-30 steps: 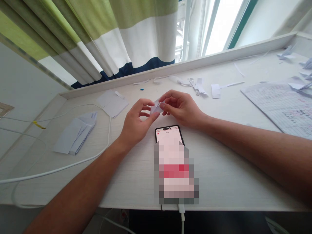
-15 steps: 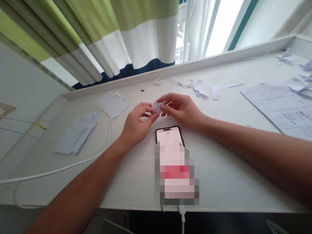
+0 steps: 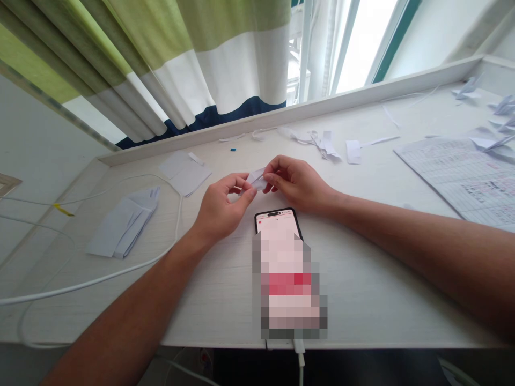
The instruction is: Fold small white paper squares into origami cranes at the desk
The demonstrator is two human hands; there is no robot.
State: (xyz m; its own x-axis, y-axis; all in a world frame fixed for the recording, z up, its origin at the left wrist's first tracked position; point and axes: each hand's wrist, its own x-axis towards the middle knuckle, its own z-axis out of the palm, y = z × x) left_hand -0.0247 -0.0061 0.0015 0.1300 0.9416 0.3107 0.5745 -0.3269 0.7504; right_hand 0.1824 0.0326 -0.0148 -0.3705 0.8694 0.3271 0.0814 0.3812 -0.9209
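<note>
A small folded piece of white paper is pinched between both hands just above the desk. My left hand grips its left side, thumb in front and fingers curled behind. On the right edge, my right hand holds it between thumb and fingertips. Fingers cover parts of the paper, so its full shape is hidden. Just below the hands lies a phone, its screen lit and mostly blurred out.
A white cable runs from the phone over the front edge. Folded papers and a looping cable lie left. Paper scraps sit behind, a written sheet at right. A raised ledge borders the back under the curtain.
The paper has turned to lie flatter between the fingers. My hands have shifted slightly, the right fingers now at its right edge. The whole view has moved a little.
</note>
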